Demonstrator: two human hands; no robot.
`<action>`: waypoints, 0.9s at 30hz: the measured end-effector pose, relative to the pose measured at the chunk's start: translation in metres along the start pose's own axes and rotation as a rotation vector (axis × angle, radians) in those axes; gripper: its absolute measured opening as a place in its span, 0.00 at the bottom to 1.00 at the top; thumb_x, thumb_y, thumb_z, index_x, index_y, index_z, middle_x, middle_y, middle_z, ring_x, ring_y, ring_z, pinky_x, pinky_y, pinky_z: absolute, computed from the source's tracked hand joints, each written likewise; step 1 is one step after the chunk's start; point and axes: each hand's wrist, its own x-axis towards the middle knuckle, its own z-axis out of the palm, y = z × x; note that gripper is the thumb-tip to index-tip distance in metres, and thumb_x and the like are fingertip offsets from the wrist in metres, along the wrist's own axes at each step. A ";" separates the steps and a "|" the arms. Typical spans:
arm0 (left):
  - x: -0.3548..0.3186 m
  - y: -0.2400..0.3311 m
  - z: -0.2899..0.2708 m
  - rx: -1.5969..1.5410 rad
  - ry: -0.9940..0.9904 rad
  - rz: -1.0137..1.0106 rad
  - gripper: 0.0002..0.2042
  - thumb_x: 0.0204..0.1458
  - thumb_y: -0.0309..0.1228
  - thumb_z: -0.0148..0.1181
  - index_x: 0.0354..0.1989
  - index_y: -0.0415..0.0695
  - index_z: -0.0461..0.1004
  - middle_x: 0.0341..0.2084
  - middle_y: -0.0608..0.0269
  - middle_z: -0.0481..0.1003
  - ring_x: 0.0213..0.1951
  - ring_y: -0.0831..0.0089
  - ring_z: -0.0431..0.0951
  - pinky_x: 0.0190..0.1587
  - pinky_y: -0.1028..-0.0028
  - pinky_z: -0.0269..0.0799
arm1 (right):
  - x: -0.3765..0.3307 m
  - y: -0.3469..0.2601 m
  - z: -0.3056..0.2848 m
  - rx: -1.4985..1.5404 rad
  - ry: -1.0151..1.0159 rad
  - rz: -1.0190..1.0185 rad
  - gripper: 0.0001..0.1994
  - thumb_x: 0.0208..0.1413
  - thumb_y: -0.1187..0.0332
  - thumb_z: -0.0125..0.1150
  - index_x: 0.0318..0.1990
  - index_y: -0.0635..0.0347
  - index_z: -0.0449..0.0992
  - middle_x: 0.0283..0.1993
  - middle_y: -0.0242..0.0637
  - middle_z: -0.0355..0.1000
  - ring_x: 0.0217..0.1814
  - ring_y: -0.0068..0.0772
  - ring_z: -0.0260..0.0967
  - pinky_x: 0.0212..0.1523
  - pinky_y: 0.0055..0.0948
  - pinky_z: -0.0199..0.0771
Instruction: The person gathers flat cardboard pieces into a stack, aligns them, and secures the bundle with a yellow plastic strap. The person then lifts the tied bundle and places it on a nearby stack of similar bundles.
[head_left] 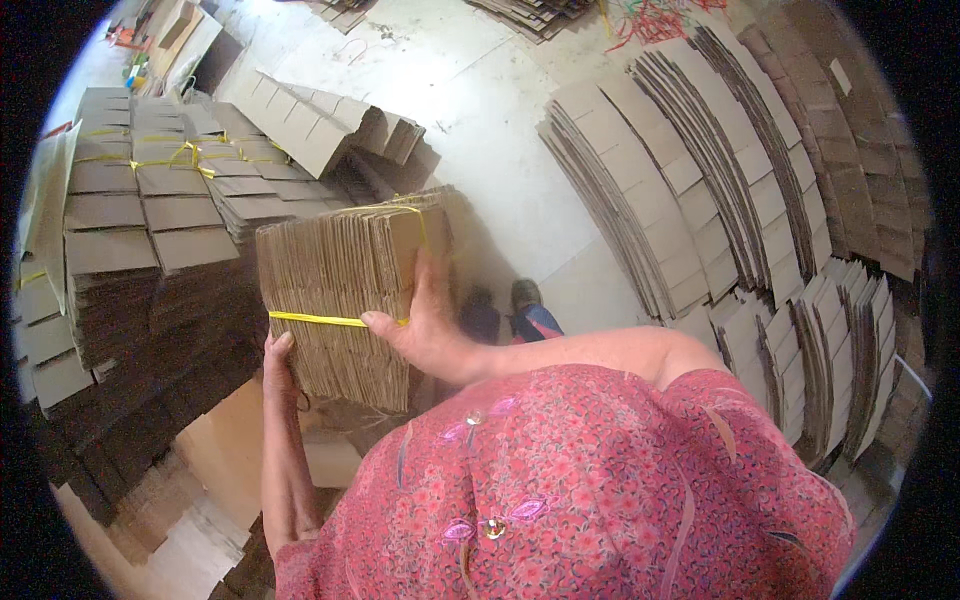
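Note:
Between my two hands is a thick bundle of brown cardboard sheets (335, 265), its many edges facing up. A yellow strap (318, 319) runs across the bundle, and a second strand crosses its far end. My right hand (428, 325) presses on the bundle's right side, thumb near the strap and fingers along the end sheet. At the lower left corner my left hand (280, 360) grips the bundle; its thumb shows and the other fingers are hidden beneath or behind the cardboard.
Tall stacks of tied cardboard (190, 215) stand close on the left. A tilted cardboard pile (310, 125) lies beyond the bundle. Rows of leaning cardboard sheets (690, 180) fill the right side. Red strapping scraps (660, 20) lie on the far floor. My shoe (526, 295) shows beside the bundle.

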 end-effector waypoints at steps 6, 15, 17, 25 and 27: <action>-0.001 -0.011 -0.016 -0.044 -0.053 -0.025 0.35 0.34 0.42 0.60 0.53 0.38 0.59 0.44 0.58 0.68 0.45 0.65 0.70 0.47 0.65 0.67 | -0.011 -0.003 0.000 0.083 -0.006 0.007 0.53 0.43 0.46 0.58 0.62 0.70 0.28 0.63 0.67 0.28 0.67 0.63 0.22 0.64 0.49 0.24; -0.005 -0.011 -0.016 -0.001 -0.001 -0.012 0.37 0.33 0.44 0.61 0.54 0.38 0.58 0.44 0.58 0.68 0.44 0.66 0.70 0.47 0.66 0.67 | -0.018 -0.001 0.002 0.081 0.005 0.028 0.53 0.43 0.46 0.58 0.61 0.71 0.29 0.63 0.67 0.26 0.67 0.64 0.22 0.64 0.49 0.24; -0.001 -0.004 -0.010 0.023 -0.007 -0.019 0.38 0.32 0.45 0.62 0.53 0.38 0.59 0.43 0.58 0.68 0.44 0.66 0.71 0.47 0.67 0.67 | -0.017 0.002 0.003 0.050 0.012 0.024 0.52 0.43 0.46 0.57 0.61 0.71 0.30 0.63 0.67 0.27 0.67 0.64 0.24 0.64 0.49 0.25; 0.006 0.021 0.018 0.017 -0.064 -0.056 0.37 0.33 0.43 0.62 0.54 0.39 0.58 0.45 0.57 0.67 0.45 0.65 0.69 0.46 0.66 0.67 | -0.010 0.000 -0.012 0.111 0.050 0.055 0.52 0.43 0.47 0.58 0.61 0.72 0.29 0.63 0.66 0.30 0.67 0.62 0.26 0.65 0.47 0.26; 0.006 0.022 0.020 0.014 -0.090 -0.049 0.38 0.33 0.42 0.62 0.55 0.39 0.57 0.45 0.57 0.67 0.46 0.65 0.69 0.47 0.66 0.66 | -0.011 -0.001 -0.014 0.123 0.074 0.030 0.50 0.44 0.52 0.59 0.61 0.71 0.31 0.63 0.61 0.34 0.67 0.56 0.30 0.65 0.43 0.29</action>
